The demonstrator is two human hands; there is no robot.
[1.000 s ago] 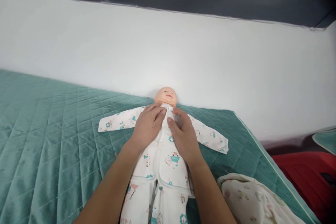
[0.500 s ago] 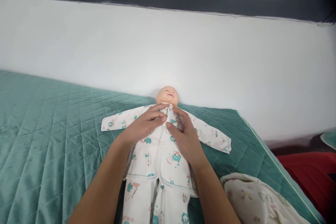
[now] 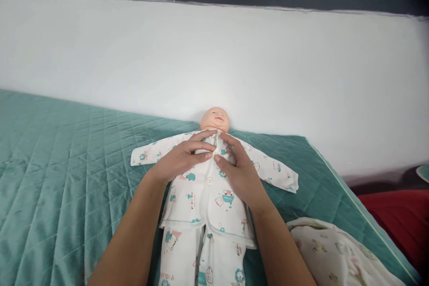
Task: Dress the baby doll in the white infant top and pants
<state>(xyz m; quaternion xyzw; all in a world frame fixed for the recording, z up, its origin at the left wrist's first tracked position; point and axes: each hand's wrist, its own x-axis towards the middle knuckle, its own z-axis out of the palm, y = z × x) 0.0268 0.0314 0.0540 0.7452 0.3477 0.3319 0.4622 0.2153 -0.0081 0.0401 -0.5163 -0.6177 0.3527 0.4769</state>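
white, apparently cotton jacket [image 3: 221, 214] lies teal-printed, sleeves [image 3: 275, 172] spread.

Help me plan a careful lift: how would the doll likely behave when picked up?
The doll's head looks smooth and moulded, so it may feel firm and slightly slippery. The sleeves lie flat, with no doll hands showing at the cuffs, so they would probably flop.

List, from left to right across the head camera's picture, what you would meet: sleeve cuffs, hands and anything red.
One sleeve's cuff, left hand, right hand, the other sleeve's cuff, red item.
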